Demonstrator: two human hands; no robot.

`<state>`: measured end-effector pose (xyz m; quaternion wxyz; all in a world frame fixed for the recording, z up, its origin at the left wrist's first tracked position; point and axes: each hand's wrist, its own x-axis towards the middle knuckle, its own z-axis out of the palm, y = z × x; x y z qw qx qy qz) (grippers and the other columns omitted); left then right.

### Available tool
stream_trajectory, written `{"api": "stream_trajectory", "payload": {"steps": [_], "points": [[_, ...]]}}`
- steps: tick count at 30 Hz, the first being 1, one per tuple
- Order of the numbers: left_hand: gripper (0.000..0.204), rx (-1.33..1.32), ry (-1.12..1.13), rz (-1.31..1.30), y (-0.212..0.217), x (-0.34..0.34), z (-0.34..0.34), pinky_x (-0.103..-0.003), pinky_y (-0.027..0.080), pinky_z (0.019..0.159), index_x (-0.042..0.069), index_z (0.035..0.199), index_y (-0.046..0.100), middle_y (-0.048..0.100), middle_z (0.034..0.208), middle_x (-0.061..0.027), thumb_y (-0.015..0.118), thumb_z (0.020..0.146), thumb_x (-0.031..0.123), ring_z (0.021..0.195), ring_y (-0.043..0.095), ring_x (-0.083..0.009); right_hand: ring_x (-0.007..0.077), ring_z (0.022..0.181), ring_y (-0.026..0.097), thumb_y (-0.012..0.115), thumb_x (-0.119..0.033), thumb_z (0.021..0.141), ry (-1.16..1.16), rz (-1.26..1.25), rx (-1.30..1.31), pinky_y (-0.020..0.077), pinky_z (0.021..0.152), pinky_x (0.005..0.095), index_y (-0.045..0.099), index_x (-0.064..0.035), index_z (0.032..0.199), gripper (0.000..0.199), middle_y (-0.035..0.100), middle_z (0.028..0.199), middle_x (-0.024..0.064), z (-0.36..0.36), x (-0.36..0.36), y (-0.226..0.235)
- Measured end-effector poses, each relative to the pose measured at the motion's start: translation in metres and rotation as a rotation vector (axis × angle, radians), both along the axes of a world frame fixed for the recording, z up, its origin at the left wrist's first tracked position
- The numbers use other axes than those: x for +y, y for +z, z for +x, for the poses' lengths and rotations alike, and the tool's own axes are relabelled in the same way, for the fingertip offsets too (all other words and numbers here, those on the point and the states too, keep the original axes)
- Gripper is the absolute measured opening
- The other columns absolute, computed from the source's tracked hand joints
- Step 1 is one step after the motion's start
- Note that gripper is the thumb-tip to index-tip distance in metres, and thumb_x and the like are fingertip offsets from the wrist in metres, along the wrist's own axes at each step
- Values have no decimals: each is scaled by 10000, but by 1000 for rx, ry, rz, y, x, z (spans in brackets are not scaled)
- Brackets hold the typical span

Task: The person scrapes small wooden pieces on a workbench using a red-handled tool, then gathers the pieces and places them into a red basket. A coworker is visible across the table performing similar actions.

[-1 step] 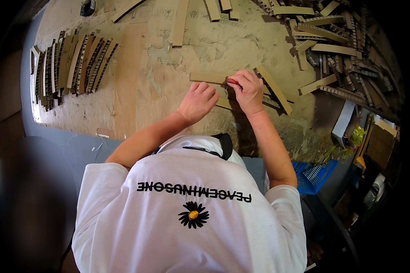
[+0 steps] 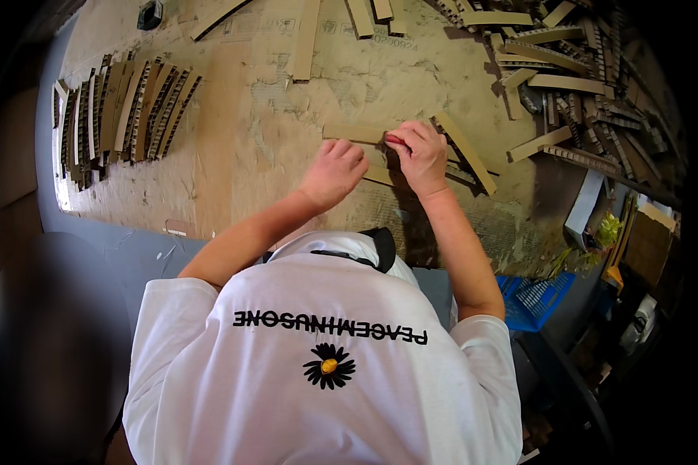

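Note:
My left hand [image 2: 332, 172] is closed, its curled fingertips at the near edge of a flat tan cardboard strip [image 2: 352, 133]. Whatever may be in those fingers is hidden. A second cardboard strip [image 2: 380, 176] shows between my hands, nearer to me. My right hand [image 2: 423, 159] pinches a small red object [image 2: 395, 139] by the right end of the first strip; most of it is covered by the fingers. Just right of that hand, another cardboard strip [image 2: 465, 155] lies slanted, with more strip edges partly under it.
Curved cardboard strips with honeycomb edges stand in a row [image 2: 124, 112] at the left. A loose heap of strips [image 2: 574, 85] covers the far right. More strips [image 2: 306, 39] lie at the far edge, a dark block [image 2: 150, 14] far left. A blue basket [image 2: 539, 301] sits below the right edge.
My left hand has shifted very slightly left, and the strip between my hands a little with it. My right hand stays almost in place with the red object.

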<state>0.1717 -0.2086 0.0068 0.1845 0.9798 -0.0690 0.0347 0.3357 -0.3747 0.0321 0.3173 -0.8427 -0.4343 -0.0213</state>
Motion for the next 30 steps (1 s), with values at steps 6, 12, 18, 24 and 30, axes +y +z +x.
{"api": "stream_trajectory", "payload": {"steps": [6, 12, 18, 24, 30], "points": [[693, 48, 98, 32, 19, 41, 14, -565, 302, 1243, 42, 1341, 590, 489, 1565, -143, 885, 765, 290, 1485, 411, -371, 277, 917, 681, 841, -151, 777, 31, 18, -19, 503, 776, 438, 765, -143, 900, 145, 705, 948, 17, 4, -2, -8], [750, 143, -8, -87, 20, 51, 23, -518, 419, 1129, 37, 1385, 563, 595, 1311, -173, 880, 736, 240, 1305, 526, -392, 247, 913, 681, 827, -111, 853, 27, 13, 149, 508, 779, 375, 754, -76, 949, 126, 690, 978, 44, 1, 0, 8], [644, -189, 233, -40, 33, 123, -49, -506, 480, 1014, 54, 1273, 607, 628, 1170, -159, 882, 709, 199, 1162, 588, -388, 163, 928, 639, 792, -47, 922, -408, 499, 445, 517, 849, 281, 756, 19, 1022, 125, 690, 1026, 84, 19, -41, 45], [722, -194, 602, 211, 51, 268, -135, -483, 497, 1025, 88, 1393, 596, 639, 1280, -142, 905, 754, 220, 1206, 599, -381, 148, 908, 644, 805, -53, 923, -593, 456, 437, 534, 819, 283, 762, 44, 1019, 143, 665, 1025, 49, 44, -121, 17], [669, 61, 921, 444, 24, 283, -139, -510, 446, 1067, 116, 1399, 598, 611, 1360, -121, 854, 832, 363, 1284, 566, -354, 201, 858, 687, 833, -41, 863, -528, 329, 369, 548, 764, 310, 777, 1, 1022, 174, 690, 984, 85, 33, -103, 5]]}}
